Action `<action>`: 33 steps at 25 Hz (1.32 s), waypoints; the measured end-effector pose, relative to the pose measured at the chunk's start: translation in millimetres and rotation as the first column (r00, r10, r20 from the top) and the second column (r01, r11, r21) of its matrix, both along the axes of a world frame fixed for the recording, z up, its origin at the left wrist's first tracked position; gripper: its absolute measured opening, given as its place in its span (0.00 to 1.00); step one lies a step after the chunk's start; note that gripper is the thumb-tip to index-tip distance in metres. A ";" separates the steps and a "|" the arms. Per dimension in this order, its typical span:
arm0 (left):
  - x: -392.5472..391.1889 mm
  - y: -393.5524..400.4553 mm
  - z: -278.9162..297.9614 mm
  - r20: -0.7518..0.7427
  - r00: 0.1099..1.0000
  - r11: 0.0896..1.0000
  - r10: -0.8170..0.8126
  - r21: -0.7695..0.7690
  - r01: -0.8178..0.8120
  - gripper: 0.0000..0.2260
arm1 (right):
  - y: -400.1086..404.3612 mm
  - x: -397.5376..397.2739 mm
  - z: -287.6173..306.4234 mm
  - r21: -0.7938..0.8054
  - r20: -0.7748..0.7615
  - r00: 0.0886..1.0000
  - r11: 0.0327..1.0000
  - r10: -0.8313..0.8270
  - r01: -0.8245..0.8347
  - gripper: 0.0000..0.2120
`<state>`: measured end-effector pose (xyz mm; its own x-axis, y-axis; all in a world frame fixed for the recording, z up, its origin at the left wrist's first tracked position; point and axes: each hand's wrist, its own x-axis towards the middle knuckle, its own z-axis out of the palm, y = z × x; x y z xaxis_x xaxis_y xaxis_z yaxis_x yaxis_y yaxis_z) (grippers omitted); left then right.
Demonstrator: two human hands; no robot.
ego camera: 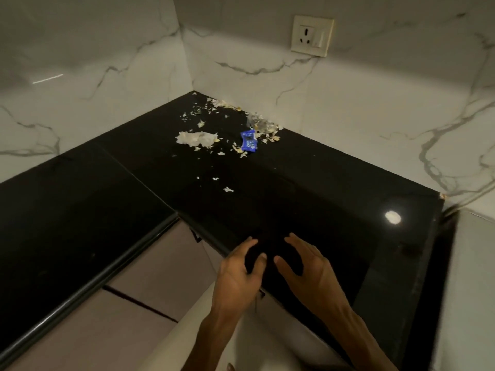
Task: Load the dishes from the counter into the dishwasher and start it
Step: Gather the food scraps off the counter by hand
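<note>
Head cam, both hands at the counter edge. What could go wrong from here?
1. The left hand and right hand seem to cup something dark against the black countertop; I cannot tell what it is, so a fumble is possible.
2. No dishes show on the counter, only a blue wrapper, a crumpled tissue and scattered scraps, which could be swept off.
</note>
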<state>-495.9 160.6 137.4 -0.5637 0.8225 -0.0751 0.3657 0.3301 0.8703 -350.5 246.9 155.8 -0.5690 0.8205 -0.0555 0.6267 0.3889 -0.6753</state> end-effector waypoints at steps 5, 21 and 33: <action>-72.1 4.4 -0.9 0.053 0.998 0.999 -0.033 -0.008 0.034 0.21 | 1.0 -69.2 14.5 0.002 -0.023 0.999 1.000 -0.025 0.025 0.26; -152.9 77.3 -0.6 0.015 0.995 0.994 0.098 0.046 -0.099 0.18 | 79.0 -159.0 23.7 -0.040 -0.009 0.997 0.996 0.074 -0.074 0.28; -225.8 89.5 -68.6 -0.193 0.981 0.933 -0.007 -0.355 -0.063 0.33 | 100.1 -232.8 -83.4 -0.057 0.485 0.874 0.998 0.017 0.012 0.44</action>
<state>-721.8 250.2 68.8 -0.6189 0.7440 -0.2517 0.4966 0.6190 0.6085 -583.3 347.0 72.4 -0.4607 0.8064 -0.3708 0.8802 0.3615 -0.3075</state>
